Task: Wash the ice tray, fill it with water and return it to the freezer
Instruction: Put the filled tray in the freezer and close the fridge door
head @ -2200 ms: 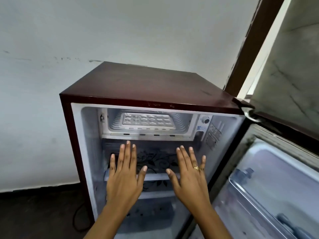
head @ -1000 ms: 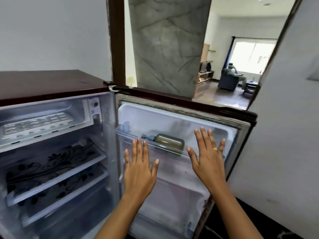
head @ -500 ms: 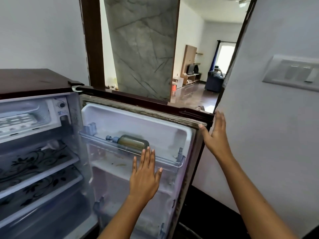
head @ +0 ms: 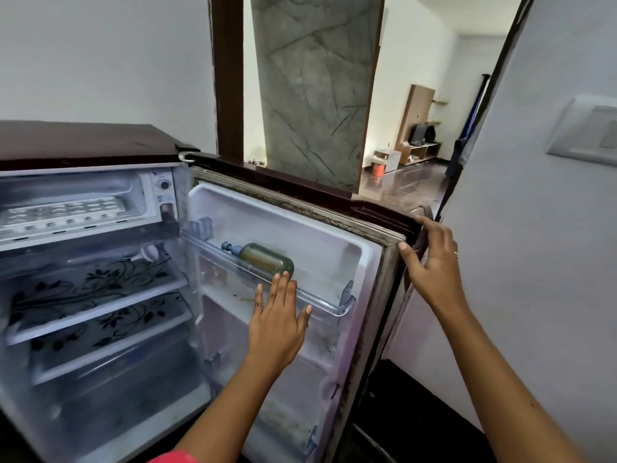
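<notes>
The ice tray [head: 63, 208] (blurred, in the freezer compartment [head: 83, 188]) runs off the left edge.

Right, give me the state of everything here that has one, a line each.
fridge door: open wide.
ice tray: lying flat inside the freezer compartment, not yet taken out.
bottle: capped, lying on its side in the door rack.
left hand: fingers straight, in front of the door rack; contact unclear.
right hand: grips the fridge door's top outer corner.
</notes>
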`<state>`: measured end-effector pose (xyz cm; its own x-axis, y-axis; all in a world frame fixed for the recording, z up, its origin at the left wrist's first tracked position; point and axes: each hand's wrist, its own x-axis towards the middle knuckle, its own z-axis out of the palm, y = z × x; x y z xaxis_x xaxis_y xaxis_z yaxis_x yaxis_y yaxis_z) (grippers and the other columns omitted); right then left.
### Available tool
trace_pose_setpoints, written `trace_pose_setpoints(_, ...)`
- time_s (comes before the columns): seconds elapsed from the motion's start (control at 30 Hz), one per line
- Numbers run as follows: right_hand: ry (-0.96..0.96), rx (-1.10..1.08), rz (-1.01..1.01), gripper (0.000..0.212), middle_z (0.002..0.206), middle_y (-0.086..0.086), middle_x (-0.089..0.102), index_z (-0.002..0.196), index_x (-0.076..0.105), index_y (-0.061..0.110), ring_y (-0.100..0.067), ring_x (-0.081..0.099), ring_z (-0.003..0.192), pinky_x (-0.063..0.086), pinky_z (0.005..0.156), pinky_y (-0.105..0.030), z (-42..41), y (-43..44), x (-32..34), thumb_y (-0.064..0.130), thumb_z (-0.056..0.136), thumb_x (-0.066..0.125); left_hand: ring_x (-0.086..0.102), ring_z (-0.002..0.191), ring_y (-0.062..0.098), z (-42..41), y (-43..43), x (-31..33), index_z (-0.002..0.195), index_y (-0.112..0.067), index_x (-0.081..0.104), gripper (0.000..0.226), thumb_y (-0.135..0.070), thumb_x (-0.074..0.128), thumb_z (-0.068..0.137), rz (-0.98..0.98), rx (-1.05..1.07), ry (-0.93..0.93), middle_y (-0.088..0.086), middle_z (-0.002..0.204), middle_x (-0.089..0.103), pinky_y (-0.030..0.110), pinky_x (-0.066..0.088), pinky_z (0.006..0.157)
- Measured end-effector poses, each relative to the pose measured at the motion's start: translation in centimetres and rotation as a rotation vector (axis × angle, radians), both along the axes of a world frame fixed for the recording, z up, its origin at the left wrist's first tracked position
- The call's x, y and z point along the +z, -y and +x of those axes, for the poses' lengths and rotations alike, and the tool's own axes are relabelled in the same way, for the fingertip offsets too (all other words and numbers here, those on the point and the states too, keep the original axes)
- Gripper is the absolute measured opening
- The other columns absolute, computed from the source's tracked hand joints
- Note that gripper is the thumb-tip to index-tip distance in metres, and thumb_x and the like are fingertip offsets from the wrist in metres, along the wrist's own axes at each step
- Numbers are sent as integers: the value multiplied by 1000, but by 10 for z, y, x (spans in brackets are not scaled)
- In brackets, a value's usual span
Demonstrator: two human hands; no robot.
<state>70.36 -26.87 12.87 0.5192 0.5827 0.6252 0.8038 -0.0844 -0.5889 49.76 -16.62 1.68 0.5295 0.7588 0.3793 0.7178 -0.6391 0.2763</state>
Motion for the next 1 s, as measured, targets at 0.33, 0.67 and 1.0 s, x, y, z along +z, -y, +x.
trace_pose_setpoints(0.33,-136,222,149,45,134,0,50,131,42,30,-16,45,126,40,104,-39,-41,23,-15,47,89,46,-1,144,7,-43,18,-2,147,-13,23,89,-65,-7,82,-23,128,126,1,157,16,32,-14,114)
trace_pose_setpoints(0.67,196,420,474,23,100,4,62,104,64,10,-11,58,98,46,83,-41,-118,28,-7,17,92,46,11,144,5,-123,17,0,149,-22,19,69,-49,10,86,-220,195,347,-11,156,11,26,-12,114)
trace_pose_setpoints(1.0,164,841,460,28,114,-3,65,112,64,5,-16,59,114,46,90,-42,-192,13,-22,7,88,48,16,138,0,-209,27,2,145,-17,29,48,-36,27,101,-337,280,642,-13,144,26,11,-1,107)
